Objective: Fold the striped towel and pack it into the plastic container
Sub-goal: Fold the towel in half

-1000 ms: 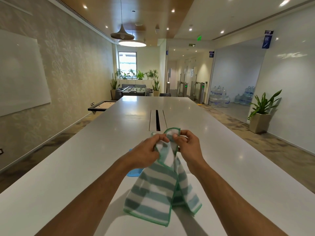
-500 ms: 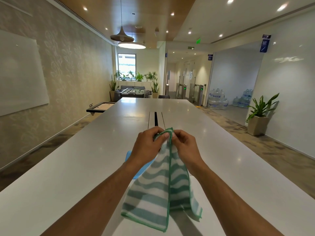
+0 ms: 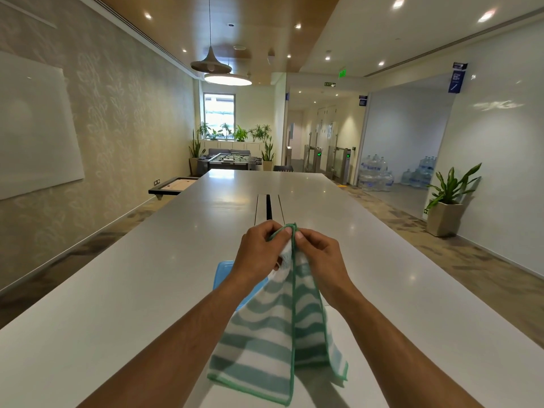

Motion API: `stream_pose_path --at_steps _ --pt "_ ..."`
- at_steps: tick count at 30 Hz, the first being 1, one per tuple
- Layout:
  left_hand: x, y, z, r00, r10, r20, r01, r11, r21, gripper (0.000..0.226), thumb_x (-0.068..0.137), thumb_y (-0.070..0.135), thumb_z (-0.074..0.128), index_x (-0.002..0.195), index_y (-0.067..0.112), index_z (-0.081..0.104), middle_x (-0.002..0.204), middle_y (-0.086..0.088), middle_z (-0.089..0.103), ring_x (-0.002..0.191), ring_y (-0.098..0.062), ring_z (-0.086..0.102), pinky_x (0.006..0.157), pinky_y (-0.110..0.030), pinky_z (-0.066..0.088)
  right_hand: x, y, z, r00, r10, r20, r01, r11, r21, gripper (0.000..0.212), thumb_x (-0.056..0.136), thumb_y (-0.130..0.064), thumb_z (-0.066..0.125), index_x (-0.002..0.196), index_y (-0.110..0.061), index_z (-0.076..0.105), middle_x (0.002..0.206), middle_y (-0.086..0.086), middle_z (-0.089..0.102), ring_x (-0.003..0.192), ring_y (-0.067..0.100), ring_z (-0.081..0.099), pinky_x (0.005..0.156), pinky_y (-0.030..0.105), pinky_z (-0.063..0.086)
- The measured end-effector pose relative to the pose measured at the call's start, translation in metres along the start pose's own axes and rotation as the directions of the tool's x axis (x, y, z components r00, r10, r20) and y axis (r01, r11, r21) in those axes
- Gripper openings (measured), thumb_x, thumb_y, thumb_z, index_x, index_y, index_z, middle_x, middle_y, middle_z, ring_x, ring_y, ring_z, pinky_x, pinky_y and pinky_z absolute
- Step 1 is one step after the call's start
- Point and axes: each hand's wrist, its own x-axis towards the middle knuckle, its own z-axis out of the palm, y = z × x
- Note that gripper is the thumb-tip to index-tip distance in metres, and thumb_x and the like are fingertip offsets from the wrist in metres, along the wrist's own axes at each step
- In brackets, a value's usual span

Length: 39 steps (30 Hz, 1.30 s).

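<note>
Both hands up above the table, knuckles nearly meeting: left hand (image 3: 259,251) curled tight, fingers pinching the top edge of the striped towel (image 3: 276,334); right hand (image 3: 319,254) likewise closed, thumb and forefinger nipped onto the same green-bound corners just beside it. Held in mid-air, hanging down between the forearms, folded over on itself so two layers drape side by side. Soft, nubby terry cloth, wavy bands of muted teal and white, bright green stitched binding along every edge, bottom corners splaying loose over the tabletop. Behind the left wrist, flat on the surface, a blue translucent plastic container (image 3: 225,275), rounded-corner rectangle, mostly hidden by hand and cloth; contents impossible to make out from here. Underneath, a long white table (image 3: 132,290), smooth and glossy, catching ceiling-light glints, with a narrow dark cable slot (image 3: 268,206) running down its centre. Further out: textured leaf-patterned wall with a white board (image 3: 35,128) on the left, a potted plant (image 3: 447,201) in a square beige planter on the right, stacked water jugs (image 3: 379,175) beyond it, a foosball table (image 3: 228,160) at the far end under a cone pendant lamp (image 3: 210,61).
</note>
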Motion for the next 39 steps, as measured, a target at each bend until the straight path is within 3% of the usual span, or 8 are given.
stream_pose_path --at_steps 6,10,20,24,28,30,33,39 --pt "-0.002 -0.001 0.004 1.000 -0.017 0.006 0.017 1.000 -0.002 0.026 0.093 0.033 0.058 0.087 0.010 0.067 0.077 -0.008 0.067 0.077 -0.032 0.066 0.071 -0.047 0.057 0.002 0.003 -0.004 0.999 -0.022 -0.024 0.020 0.996 -0.090 0.022 0.097 -0.017 0.055 0.099 -0.016 0.077 0.087 -0.003 0.077 0.081 0.017 0.072 0.074 0.025 0.057" --pt "-0.004 0.000 0.006 1.000 -0.026 -0.010 0.026 1.000 -0.009 0.027 0.093 0.034 0.058 0.087 0.009 0.067 0.079 -0.010 0.068 0.077 -0.032 0.066 0.071 -0.046 0.058 0.004 0.003 -0.004 1.000 -0.026 -0.004 0.026 0.998 -0.060 0.024 0.097 -0.023 0.055 0.099 -0.011 0.076 0.091 0.008 0.075 0.087 0.029 0.070 0.084 0.038 0.058" --pt "-0.007 -0.002 0.010 0.999 -0.052 -0.007 0.052 0.999 -0.008 0.030 0.093 0.037 0.057 0.088 0.009 0.067 0.083 -0.014 0.068 0.080 -0.034 0.066 0.075 -0.051 0.058 0.005 0.003 -0.007 0.995 -0.066 -0.069 0.050 0.976 -0.213 0.025 0.092 -0.034 0.061 0.097 -0.016 0.078 0.089 0.001 0.076 0.082 0.019 0.071 0.082 0.031 0.060" --pt "-0.009 -0.003 0.008 1.000 -0.001 -0.019 0.001 1.000 0.014 0.024 0.092 0.035 0.060 0.093 0.011 0.064 0.086 -0.007 0.066 0.083 -0.027 0.065 0.077 -0.044 0.059 0.003 0.003 -0.011 0.993 -0.100 -0.068 0.078 0.961 -0.266 0.025 0.090 -0.034 0.062 0.100 -0.016 0.077 0.090 -0.001 0.075 0.083 0.016 0.070 0.082 0.030 0.060" --pt "-0.011 -0.003 0.006 0.996 0.087 -0.015 -0.086 0.994 0.072 0.022 0.091 0.027 0.063 0.110 0.017 0.060 0.108 0.002 0.063 0.096 -0.015 0.061 0.081 -0.021 0.053 0.000 0.003 -0.014 0.992 -0.109 -0.068 0.085 0.955 -0.285 0.019 0.090 -0.027 0.065 0.100 -0.014 0.075 0.091 -0.001 0.074 0.084 0.015 0.070 0.082 0.030 0.060" --pt "-0.012 -0.004 0.005 0.992 0.122 0.027 -0.124 0.989 0.085 0.023 0.091 0.026 0.063 0.113 0.020 0.062 0.110 0.005 0.064 0.098 -0.012 0.062 0.084 -0.023 0.054 0.000 0.002 -0.015 0.991 -0.118 -0.055 0.097 0.952 -0.291 0.017 0.089 -0.026 0.066 0.099 -0.014 0.073 0.091 -0.001 0.074 0.084 0.014 0.070 0.081 0.030 0.060" --pt "-0.014 -0.005 0.004 0.991 0.131 0.032 -0.134 0.986 0.098 0.017 0.090 0.028 0.064 0.106 0.022 0.068 0.097 0.008 0.068 0.092 -0.005 0.064 0.083 -0.027 0.057 -0.001 0.001 -0.017 0.991 -0.124 -0.051 0.103 0.947 -0.305 0.013 0.088 -0.028 0.068 0.097 -0.019 0.070 0.089 -0.005 0.071 0.081 0.009 0.068 0.076 0.024 0.059" --pt "-0.015 -0.003 0.005 0.986 0.166 0.017 -0.167 0.978 0.126 0.020 0.089 0.030 0.065 0.106 0.019 0.068 0.095 0.006 0.067 0.088 -0.008 0.062 0.078 -0.019 0.053 -0.003 -0.007 -0.017 0.989 -0.141 -0.047 0.118 0.937 -0.328 0.011 0.089 -0.022 0.067 0.099 -0.018 0.069 0.090 -0.007 0.070 0.085 0.009 0.067 0.075 0.018 0.055"
